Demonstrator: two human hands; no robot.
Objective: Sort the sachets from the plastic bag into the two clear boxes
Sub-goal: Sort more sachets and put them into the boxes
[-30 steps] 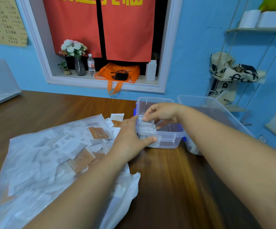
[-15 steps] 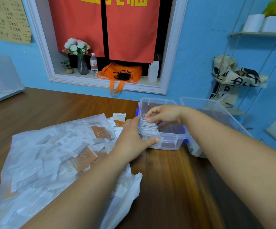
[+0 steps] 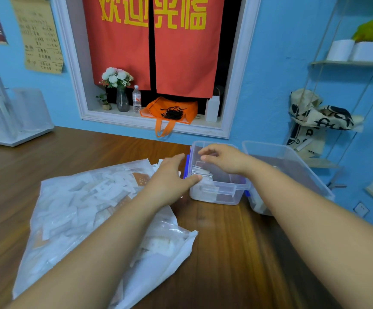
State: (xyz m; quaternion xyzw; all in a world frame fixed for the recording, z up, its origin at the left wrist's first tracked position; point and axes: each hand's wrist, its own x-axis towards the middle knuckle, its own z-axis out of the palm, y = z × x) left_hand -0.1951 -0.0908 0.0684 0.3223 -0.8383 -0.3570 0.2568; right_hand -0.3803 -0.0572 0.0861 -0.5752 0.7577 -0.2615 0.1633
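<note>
Whereas the right hand (image 3: 223, 159) was pressed down on the row of sachets (image 3: 201, 173) a moment earlier, it is now seen lifted a little above them, its fingers curled over the small clear box (image 3: 225, 194); whether a sachet is pinched under those fingers cannot be told. The left hand (image 3: 170, 177) has been kept flat against the box's left wall, fingers straight and thumb laid on the near corner, so the box is braced and nothing is gripped. From this it may be judged that one batch has been tucked in and another is to be fetched. The filed sachets are stood on edge just beneath the right hand, thin, flat and white. Under the left forearm the plastic bag (image 3: 69, 219) is spread on the wooden table (image 3: 225, 253), limp, crinkled and translucent, packed with many more white packets and a few brown sachets (image 3: 142, 179), so most of the sorting is judged undone. Beyond the right wrist the larger clear box (image 3: 292, 157) is set, rigid and glossy, close beside the small one.
</note>
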